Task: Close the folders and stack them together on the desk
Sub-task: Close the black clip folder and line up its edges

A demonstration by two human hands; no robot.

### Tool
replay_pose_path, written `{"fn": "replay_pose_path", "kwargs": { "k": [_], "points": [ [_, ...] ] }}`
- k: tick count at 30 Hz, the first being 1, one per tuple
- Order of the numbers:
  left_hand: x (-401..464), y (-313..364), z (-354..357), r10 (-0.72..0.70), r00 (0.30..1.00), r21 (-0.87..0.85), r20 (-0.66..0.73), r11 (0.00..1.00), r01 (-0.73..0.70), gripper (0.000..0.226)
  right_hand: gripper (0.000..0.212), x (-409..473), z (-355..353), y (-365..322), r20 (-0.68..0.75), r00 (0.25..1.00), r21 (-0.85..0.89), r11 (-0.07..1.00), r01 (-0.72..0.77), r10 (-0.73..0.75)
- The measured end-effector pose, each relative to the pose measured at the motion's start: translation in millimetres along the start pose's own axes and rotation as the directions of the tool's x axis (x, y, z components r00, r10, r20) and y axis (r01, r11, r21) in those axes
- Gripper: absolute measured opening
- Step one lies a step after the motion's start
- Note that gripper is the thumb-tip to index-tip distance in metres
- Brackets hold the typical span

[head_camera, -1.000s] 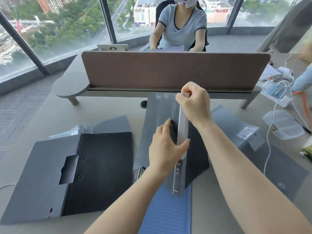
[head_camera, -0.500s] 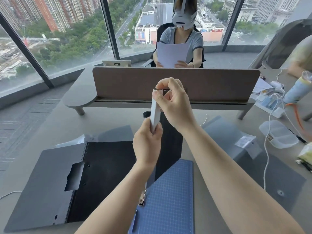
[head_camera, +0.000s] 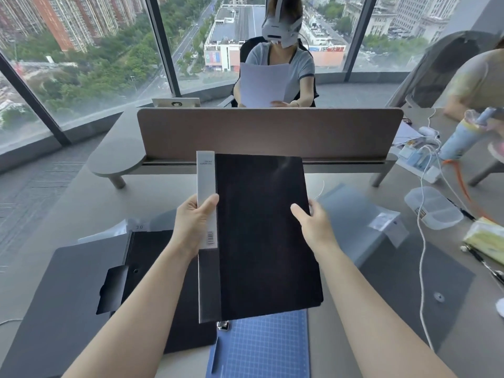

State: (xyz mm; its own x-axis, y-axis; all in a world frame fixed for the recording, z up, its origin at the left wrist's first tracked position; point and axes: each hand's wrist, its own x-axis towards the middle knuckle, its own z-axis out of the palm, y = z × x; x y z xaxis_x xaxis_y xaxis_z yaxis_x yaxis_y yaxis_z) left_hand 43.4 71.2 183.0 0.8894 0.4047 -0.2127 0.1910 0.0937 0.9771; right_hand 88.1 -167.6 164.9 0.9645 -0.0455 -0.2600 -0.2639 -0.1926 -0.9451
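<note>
In the middle of the frame both hands hold up a closed black folder (head_camera: 261, 236), its dark cover facing the camera and its pale grey spine (head_camera: 207, 211) along the left edge. The left hand (head_camera: 192, 226) is clamped on that spine, thumb across the front and fingers wrapped behind. The right hand (head_camera: 313, 227) grips the folder's right edge, thumb lying on the cover and the other fingers out of sight behind it. The folder hangs above the desk (head_camera: 90, 203) (whether its lower edge touches anything below cannot be told).

Under its bottom edge, at the lower centre of the frame, lies a blue gridded folder (head_camera: 261, 347) with a metal clip (head_camera: 223, 325) showing at its top left corner. At the lower left a dark grey folder (head_camera: 90, 293) lies spread open flat on the desk, a small tab sticking out over its inner panel. To the right, a translucent grey folder (head_camera: 381, 255) also lies open, with a white label on it.

Farther right sit a clear plastic box (head_camera: 432, 207) and a white cable (head_camera: 421, 268) trailing across the desk. A brown divider panel (head_camera: 270, 132) crosses the upper middle; behind it a person (head_camera: 278, 69) holds a sheet of paper.
</note>
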Motion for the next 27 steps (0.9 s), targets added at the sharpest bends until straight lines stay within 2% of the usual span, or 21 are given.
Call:
{"fn": "replay_pose_path", "kwargs": {
  "k": [3, 7, 11, 17, 26, 27],
  "points": [
    [2.5, -23.0, -1.7, -0.098, 0.995, 0.066, 0.020, 0.993, 0.096, 0.027, 0.020, -6.5, -3.6, 28.0, -0.035, 0.997, -0.014, 0.998, -0.068, 0.068],
    [-1.6, -67.4, -1.3, -0.233, 0.972, 0.155, 0.031, 0.962, 0.225, 0.020, 0.016, -15.8, -1.1, 78.1, -0.063, 0.977, -0.007, 0.978, -0.206, 0.205],
    [-9.2, -114.9, -3.4, -0.342, 0.940, 0.346, -0.001, 0.881, 0.321, 0.022, 0.013, -32.5, -0.9, 116.6, -0.082, 0.952, -0.091, 0.949, -0.302, 0.295],
    [-22.7, -155.9, -2.3, -0.400, 0.916, 0.494, -0.032, 0.790, 0.363, 0.008, 0.012, -47.6, 3.2, 161.3, -0.136, 0.917, -0.174, 0.902, -0.394, 0.374],
    [-29.6, -163.0, 6.6, -0.369, 0.928, 0.630, -0.048, 0.710, 0.315, 0.021, 0.007, -50.6, 14.9, 183.5, -0.296, 0.868, -0.297, 0.826, -0.480, 0.398],
    [-30.1, -161.9, 7.7, -0.371, 0.927, 0.633, -0.058, 0.704, 0.321, 0.022, 0.014, -50.1, 15.2, 183.1, -0.303, 0.867, -0.297, 0.826, -0.479, 0.394]
  ]
}}
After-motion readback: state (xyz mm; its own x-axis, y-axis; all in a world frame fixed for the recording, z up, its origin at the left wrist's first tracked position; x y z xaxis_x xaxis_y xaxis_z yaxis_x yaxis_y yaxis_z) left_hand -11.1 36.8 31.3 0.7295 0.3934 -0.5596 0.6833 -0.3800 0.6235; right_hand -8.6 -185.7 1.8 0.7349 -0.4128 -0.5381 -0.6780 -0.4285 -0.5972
